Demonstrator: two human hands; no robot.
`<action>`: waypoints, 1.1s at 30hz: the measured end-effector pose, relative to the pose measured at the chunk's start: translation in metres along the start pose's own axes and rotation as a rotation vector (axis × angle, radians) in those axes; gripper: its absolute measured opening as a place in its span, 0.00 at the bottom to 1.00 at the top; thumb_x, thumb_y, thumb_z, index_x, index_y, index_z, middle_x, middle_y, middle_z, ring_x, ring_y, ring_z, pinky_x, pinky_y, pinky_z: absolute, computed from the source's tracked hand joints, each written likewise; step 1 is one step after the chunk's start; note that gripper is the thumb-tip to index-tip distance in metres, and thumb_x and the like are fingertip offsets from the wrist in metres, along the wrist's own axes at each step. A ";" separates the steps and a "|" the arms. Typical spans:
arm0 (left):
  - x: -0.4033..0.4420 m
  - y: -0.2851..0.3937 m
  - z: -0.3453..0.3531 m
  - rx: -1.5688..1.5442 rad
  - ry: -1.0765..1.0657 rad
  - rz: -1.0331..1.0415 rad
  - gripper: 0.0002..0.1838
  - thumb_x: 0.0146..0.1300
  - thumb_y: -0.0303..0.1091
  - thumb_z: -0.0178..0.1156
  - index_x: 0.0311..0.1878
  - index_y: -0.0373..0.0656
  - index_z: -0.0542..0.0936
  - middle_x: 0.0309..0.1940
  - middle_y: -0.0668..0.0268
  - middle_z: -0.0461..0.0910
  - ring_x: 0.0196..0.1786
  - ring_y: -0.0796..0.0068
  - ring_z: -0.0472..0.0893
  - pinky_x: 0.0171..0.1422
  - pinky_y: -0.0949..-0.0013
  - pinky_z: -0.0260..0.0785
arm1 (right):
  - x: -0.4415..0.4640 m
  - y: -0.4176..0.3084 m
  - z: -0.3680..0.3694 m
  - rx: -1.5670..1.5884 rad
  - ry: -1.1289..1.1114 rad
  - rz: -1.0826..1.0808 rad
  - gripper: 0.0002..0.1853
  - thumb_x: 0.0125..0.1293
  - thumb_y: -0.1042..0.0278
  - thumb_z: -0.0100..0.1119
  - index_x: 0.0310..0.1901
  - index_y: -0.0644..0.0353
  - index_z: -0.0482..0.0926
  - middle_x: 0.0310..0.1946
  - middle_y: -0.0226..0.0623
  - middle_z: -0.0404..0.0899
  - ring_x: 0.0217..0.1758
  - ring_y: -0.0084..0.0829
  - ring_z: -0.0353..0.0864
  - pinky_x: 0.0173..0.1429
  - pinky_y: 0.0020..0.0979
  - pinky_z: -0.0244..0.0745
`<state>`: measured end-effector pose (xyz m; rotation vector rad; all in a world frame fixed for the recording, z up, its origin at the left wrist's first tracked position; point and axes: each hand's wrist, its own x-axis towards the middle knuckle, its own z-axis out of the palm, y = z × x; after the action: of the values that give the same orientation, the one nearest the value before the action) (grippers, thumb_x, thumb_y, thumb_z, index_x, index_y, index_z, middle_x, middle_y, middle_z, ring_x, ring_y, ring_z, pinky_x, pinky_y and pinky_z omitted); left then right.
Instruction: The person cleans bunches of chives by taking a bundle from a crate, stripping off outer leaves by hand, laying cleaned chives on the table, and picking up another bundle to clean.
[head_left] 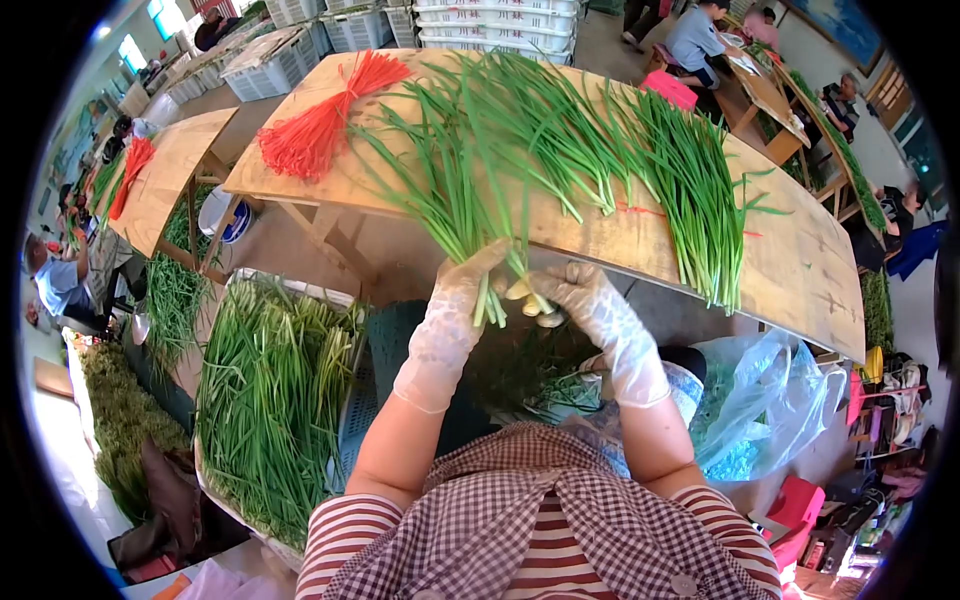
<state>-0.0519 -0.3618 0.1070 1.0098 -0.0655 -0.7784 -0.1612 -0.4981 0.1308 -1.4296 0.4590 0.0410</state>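
Note:
My left hand (466, 280), in a thin translucent glove, is closed round the lower stems of a bunch of garlic chives (447, 190). The leaves fan out over the table's near edge, and the pale cut ends stick out below the fist. Close beside it, my gloved right hand (580, 295) pinches the base of a few stalks (517, 262). Small yellowish and grey pieces show at its fingertips, too small to name. Ahead on the wooden table (800, 270) lie more garlic chives (690, 190), with thin red ties near some of them.
A bundle of red ties (315, 125) lies at the table's left end. A crate of loose chives (270, 400) stands at my left, a clear plastic bag (770, 400) at my right. Stacked white crates (495, 25) stand behind the table. Other people sit at tables on both sides.

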 end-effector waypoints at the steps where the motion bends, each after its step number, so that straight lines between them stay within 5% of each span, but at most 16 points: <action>1: 0.003 -0.006 -0.003 0.059 -0.004 0.017 0.09 0.63 0.30 0.63 0.43 0.37 0.78 0.31 0.65 0.79 0.20 0.82 0.70 0.23 0.78 0.64 | 0.006 0.015 0.004 -0.087 0.084 -0.125 0.13 0.66 0.63 0.62 0.43 0.66 0.84 0.27 0.33 0.82 0.27 0.18 0.76 0.32 0.21 0.71; 2: 0.004 -0.008 -0.004 0.119 -0.011 0.035 0.09 0.62 0.29 0.63 0.43 0.36 0.78 0.30 0.65 0.79 0.20 0.82 0.70 0.23 0.78 0.64 | 0.008 0.021 0.010 -0.175 0.169 -0.251 0.12 0.65 0.65 0.63 0.44 0.66 0.84 0.28 0.33 0.83 0.28 0.18 0.77 0.33 0.21 0.72; 7: 0.000 -0.013 0.001 0.167 0.174 0.077 0.09 0.57 0.23 0.66 0.40 0.34 0.78 0.27 0.68 0.78 0.19 0.82 0.70 0.22 0.78 0.62 | 0.008 0.038 0.009 -0.276 0.355 -0.093 0.14 0.57 0.62 0.66 0.38 0.66 0.84 0.28 0.40 0.84 0.33 0.27 0.82 0.43 0.27 0.76; 11: 0.008 -0.012 -0.007 0.130 0.230 0.120 0.12 0.55 0.21 0.68 0.41 0.36 0.76 0.27 0.67 0.78 0.18 0.81 0.69 0.21 0.77 0.62 | -0.022 0.063 -0.007 -0.325 0.043 -0.056 0.14 0.51 0.63 0.67 0.38 0.61 0.85 0.33 0.43 0.84 0.36 0.33 0.83 0.45 0.31 0.77; 14: 0.014 -0.009 -0.014 0.080 0.172 0.132 0.11 0.58 0.23 0.66 0.42 0.38 0.75 0.26 0.68 0.77 0.19 0.81 0.69 0.22 0.77 0.62 | -0.034 0.086 -0.022 -1.163 -0.321 0.210 0.15 0.56 0.58 0.64 0.42 0.56 0.85 0.38 0.44 0.84 0.38 0.39 0.84 0.48 0.33 0.78; 16: 0.013 -0.012 -0.014 0.029 0.081 0.135 0.09 0.60 0.25 0.64 0.42 0.39 0.75 0.25 0.68 0.76 0.20 0.82 0.69 0.23 0.77 0.62 | -0.028 0.122 -0.038 -0.808 0.060 -0.138 0.14 0.62 0.58 0.60 0.43 0.58 0.85 0.40 0.44 0.84 0.38 0.33 0.85 0.48 0.31 0.78; 17: 0.010 -0.015 -0.012 0.030 0.063 0.102 0.09 0.61 0.26 0.63 0.43 0.39 0.76 0.25 0.69 0.75 0.20 0.81 0.69 0.24 0.77 0.62 | -0.023 0.099 -0.029 -0.280 0.097 0.077 0.16 0.68 0.58 0.56 0.43 0.64 0.84 0.40 0.43 0.85 0.38 0.29 0.85 0.48 0.28 0.79; 18: 0.006 -0.017 -0.009 0.034 0.042 0.070 0.08 0.63 0.27 0.63 0.43 0.39 0.76 0.25 0.70 0.75 0.21 0.81 0.68 0.25 0.76 0.63 | -0.024 0.072 -0.019 0.009 0.069 0.050 0.20 0.70 0.54 0.55 0.42 0.68 0.83 0.37 0.42 0.85 0.36 0.27 0.85 0.45 0.26 0.79; 20: 0.000 -0.020 0.000 0.050 -0.007 0.018 0.08 0.65 0.30 0.61 0.45 0.39 0.77 0.24 0.71 0.73 0.21 0.81 0.68 0.26 0.76 0.63 | -0.027 0.030 0.000 0.266 -0.009 0.009 0.21 0.70 0.55 0.56 0.42 0.69 0.82 0.33 0.39 0.85 0.34 0.28 0.84 0.40 0.26 0.79; 26: -0.006 -0.018 -0.013 0.052 0.028 0.031 0.11 0.64 0.29 0.60 0.48 0.36 0.78 0.38 0.65 0.82 0.37 0.77 0.81 0.39 0.76 0.74 | -0.017 0.033 0.015 -0.911 0.585 -0.464 0.13 0.61 0.58 0.63 0.40 0.57 0.84 0.31 0.43 0.84 0.33 0.41 0.85 0.38 0.36 0.78; 29: -0.007 -0.023 -0.012 0.060 0.010 0.038 0.09 0.63 0.26 0.60 0.46 0.36 0.78 0.40 0.63 0.82 0.40 0.74 0.82 0.46 0.74 0.74 | -0.018 0.037 0.020 -0.894 0.576 -0.415 0.13 0.57 0.56 0.65 0.39 0.54 0.84 0.31 0.45 0.83 0.35 0.45 0.83 0.40 0.39 0.78; 33: -0.004 -0.025 -0.009 0.049 0.067 0.049 0.10 0.62 0.26 0.61 0.45 0.35 0.78 0.38 0.63 0.82 0.37 0.74 0.80 0.42 0.75 0.73 | -0.017 0.043 0.022 -0.713 0.526 -0.430 0.14 0.58 0.57 0.66 0.41 0.57 0.85 0.32 0.45 0.84 0.34 0.40 0.85 0.41 0.34 0.78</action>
<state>-0.0653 -0.3603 0.0833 1.0765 -0.0517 -0.7008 -0.1836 -0.4665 0.0973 -2.2293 0.5833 -0.5820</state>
